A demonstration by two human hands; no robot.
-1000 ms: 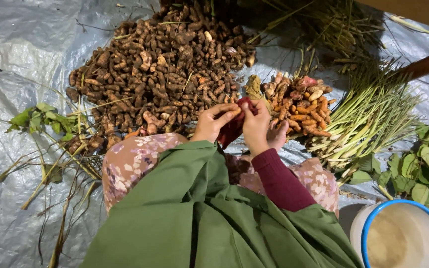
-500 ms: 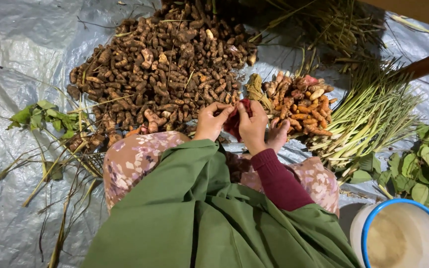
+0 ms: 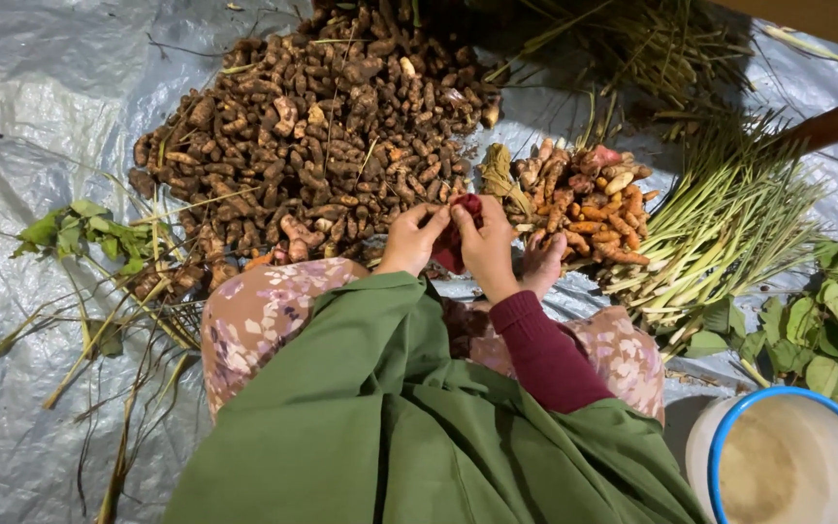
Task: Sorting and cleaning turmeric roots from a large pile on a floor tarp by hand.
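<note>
**Small Red Thing Could Slip Into the Roots**

The left hand [image 3: 411, 239] and the right hand [image 3: 490, 247] were close together, just past the person's knees. Both pinched a small dark red thing [image 3: 455, 241] between their fingertips. It sat right between the two hands. What it was could not be told; it looked like a bit of cloth or a small net bag.

The hold looked light, only fingertips. If one hand let go too soon, the red thing could drop and be hard to find.

Just past the left hand lay the big brown pile of roots [image 3: 317, 126]. The fingers were very near it. A bump there could make roots roll down.

Just past the right hand lay a small pile of orange roots [image 3: 584, 199]. If the two piles got pushed together, they could mix.

Farther to the right were the green stalks [image 3: 720, 228]. A white bucket with a blue rim [image 3: 720, 439] stood near the right elbow. A quick pull back of that arm could knock it.

All of it lay on a grey plastic sheet [image 3: 41, 87], which looked slippery.
</note>
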